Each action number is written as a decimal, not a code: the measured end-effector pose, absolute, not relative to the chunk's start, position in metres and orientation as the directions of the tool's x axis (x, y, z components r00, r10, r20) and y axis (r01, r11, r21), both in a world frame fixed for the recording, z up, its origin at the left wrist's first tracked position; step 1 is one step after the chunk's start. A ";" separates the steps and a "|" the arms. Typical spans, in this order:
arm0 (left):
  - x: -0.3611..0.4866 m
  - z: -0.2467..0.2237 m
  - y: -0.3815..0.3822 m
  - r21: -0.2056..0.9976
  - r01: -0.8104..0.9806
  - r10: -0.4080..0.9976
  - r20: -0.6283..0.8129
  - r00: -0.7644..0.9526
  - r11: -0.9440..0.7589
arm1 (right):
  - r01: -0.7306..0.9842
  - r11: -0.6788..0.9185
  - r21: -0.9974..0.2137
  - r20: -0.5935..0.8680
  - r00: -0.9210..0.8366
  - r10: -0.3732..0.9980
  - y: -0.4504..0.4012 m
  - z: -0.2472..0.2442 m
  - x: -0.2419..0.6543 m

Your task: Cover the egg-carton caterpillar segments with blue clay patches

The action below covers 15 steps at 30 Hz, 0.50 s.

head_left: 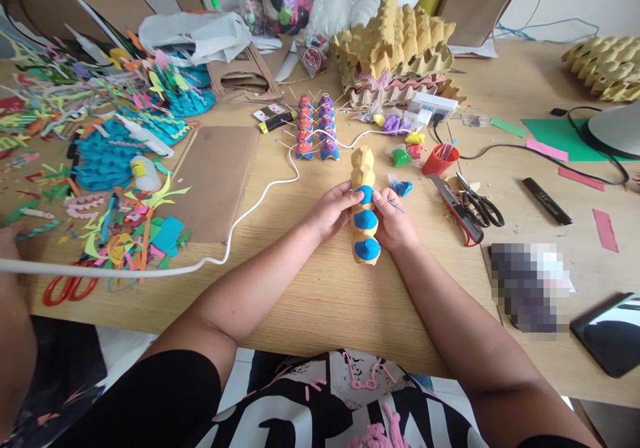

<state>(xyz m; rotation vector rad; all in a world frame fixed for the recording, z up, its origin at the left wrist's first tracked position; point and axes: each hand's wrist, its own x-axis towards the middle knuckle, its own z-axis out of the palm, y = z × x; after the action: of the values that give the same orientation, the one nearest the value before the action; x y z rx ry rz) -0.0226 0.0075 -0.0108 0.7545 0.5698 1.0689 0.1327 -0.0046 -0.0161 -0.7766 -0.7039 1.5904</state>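
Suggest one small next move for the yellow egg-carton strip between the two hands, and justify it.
Probably smooth the uppermost blue, clay-like patch on the yellow egg-carton strip: the thumbs of the left hand and right hand are already at its sides, whereas the strip's far bumps, still uncovered yellow, lie beyond both thumbs.

The egg cartons (395,48) lie behind the red cup (440,159), with the scissors (479,199) before it.
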 end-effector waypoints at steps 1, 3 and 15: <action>-0.023 -0.011 0.008 0.778 -0.562 0.923 -0.058 0.381 0.281 | -0.594 -0.148 -0.791 -0.101 -0.110 0.989 -0.004 -0.017 0.133; -0.023 -0.010 0.008 0.777 -0.564 0.923 -0.055 0.380 0.278 | -0.600 -0.160 -0.784 -0.107 -0.124 0.987 -0.004 -0.018 0.134; -0.023 -0.011 0.008 0.760 -0.577 0.922 -0.076 0.379 0.300 | -0.602 -0.190 -0.776 -0.145 -0.122 0.982 -0.004 -0.018 0.134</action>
<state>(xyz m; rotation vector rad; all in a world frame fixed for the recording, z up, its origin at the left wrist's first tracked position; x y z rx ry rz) -0.0229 0.0077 -0.0109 0.7156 0.5705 1.0696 0.1339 -0.0035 -0.0179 -0.7900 -0.6615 1.6281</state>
